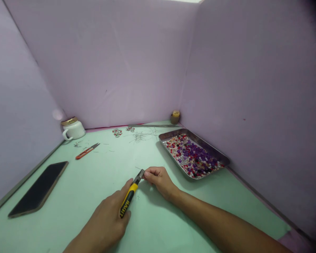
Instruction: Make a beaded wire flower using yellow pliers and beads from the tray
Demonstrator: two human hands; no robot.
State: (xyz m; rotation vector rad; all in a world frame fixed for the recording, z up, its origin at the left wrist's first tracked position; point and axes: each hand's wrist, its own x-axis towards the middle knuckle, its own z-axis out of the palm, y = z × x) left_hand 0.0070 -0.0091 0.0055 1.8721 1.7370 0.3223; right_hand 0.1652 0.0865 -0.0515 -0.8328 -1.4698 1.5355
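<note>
My left hand (109, 214) is wrapped round the yellow and black handles of a pair of pliers (131, 192). The pliers' metal jaws point up and to the right, close to the fingertips of my right hand (158, 181). Thumb and forefinger of that hand are pinched together at the jaws. A thin piece of wire (138, 167) sticks out to the left of the jaw tip. What exactly lies between the right fingertips is too small to make out.
A metal tray (173, 163) of mixed beads stands at right. Orange thread snips (85, 153), a dark flat board (39, 189) and a white mug (75, 130) are at left. Farther back lie beaded pieces (117, 133), loose wires (140, 136) and a small pot (175, 117).
</note>
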